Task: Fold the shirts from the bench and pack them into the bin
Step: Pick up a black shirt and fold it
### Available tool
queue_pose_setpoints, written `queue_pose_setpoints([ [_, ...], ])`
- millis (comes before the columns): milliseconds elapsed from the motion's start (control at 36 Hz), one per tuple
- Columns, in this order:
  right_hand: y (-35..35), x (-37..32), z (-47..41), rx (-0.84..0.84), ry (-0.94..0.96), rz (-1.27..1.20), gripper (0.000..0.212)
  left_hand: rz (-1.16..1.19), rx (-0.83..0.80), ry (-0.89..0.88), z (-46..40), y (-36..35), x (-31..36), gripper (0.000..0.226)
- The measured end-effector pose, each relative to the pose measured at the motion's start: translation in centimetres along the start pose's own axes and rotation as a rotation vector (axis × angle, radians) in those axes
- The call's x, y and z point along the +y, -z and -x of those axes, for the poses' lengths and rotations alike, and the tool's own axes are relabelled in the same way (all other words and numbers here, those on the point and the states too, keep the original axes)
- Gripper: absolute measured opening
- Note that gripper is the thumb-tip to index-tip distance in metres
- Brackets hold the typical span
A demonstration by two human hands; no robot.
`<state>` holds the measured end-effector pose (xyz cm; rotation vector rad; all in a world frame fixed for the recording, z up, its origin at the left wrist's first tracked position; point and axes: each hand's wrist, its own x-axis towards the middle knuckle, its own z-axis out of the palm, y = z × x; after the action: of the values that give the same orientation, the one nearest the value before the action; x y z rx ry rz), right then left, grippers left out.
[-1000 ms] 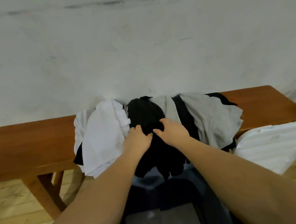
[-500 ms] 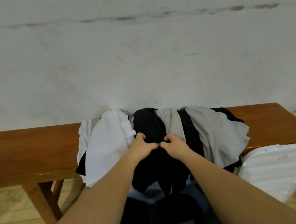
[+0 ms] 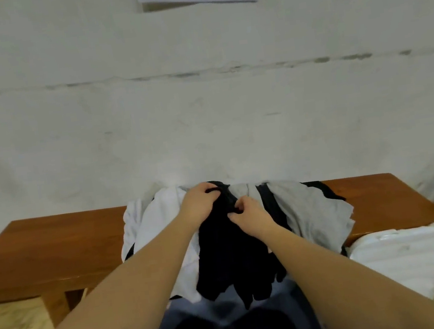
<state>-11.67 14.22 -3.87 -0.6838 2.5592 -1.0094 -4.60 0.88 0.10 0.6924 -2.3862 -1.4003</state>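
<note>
The left hand [image 3: 198,204] grips the top edge of the black shirt [image 3: 230,256], fingers curled over the fabric near the far side of the pile. The right hand [image 3: 250,213] pinches the same shirt slightly lower and to the right, thumb and fingers closed on a fold of the cloth. Both forearms extend from the lower corners toward the middle of the view.

The black shirt lies on top of the pile and hangs over the near edge of the bench [image 3: 42,250]. A white shirt [image 3: 160,227] lies to its left, partly under the left forearm. A grey shirt [image 3: 313,215] lies to its right, with further black fabric showing at its edges.

The bench is brown wood and stands against a pale wall [image 3: 205,124]. The bin [image 3: 231,325] sits below the hanging shirt, between the forearms; its interior is dark. A white lid [image 3: 407,255] rests at the right, below the bench edge.
</note>
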Motion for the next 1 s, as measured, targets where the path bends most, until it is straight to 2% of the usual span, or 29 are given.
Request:
queue_pose_setpoints([
  [56, 0.5, -1.5, 0.2, 0.017, 0.027, -0.067, 0.025, 0.017, 0.003, -0.044, 0.3, 1.3, 1.8, 0.013],
  [167, 2.2, -4.2, 0.3, 0.055, 0.062, -0.093, 0.009, 0.003, 0.022, -0.142, 1.2, 4.0, 5.3, 0.016],
  [500, 9.7, -7.7, 3.0, 0.172, 0.166, -0.064, 0.011, 0.003, 0.342, -0.289, 2.9, 13.8, 13.2, 0.012],
  [722, 14.8, -9.1, 4.5, 0.215, 0.185, -0.033, 0.019, -0.005, 0.456, -0.308, 4.3, 18.2, 16.1, 0.009],
  [833, 17.3, -9.5, 5.1, 0.245, 0.184, -0.027, 0.017, -0.027, 0.552, -0.284, 5.0, 20.5, 16.8, 0.021],
  [889, 18.4, -9.5, 5.1, 0.261, 0.179, -0.039, 0.017, 0.003, 0.591, -0.258, 5.3, 21.3, 17.0, 0.024],
  [1000, 20.5, -9.5, 5.2, 0.275, 0.204, -0.105, 0.018, 0.143, 0.563, -0.212, 6.0, 22.7, 17.5, 0.017],
])
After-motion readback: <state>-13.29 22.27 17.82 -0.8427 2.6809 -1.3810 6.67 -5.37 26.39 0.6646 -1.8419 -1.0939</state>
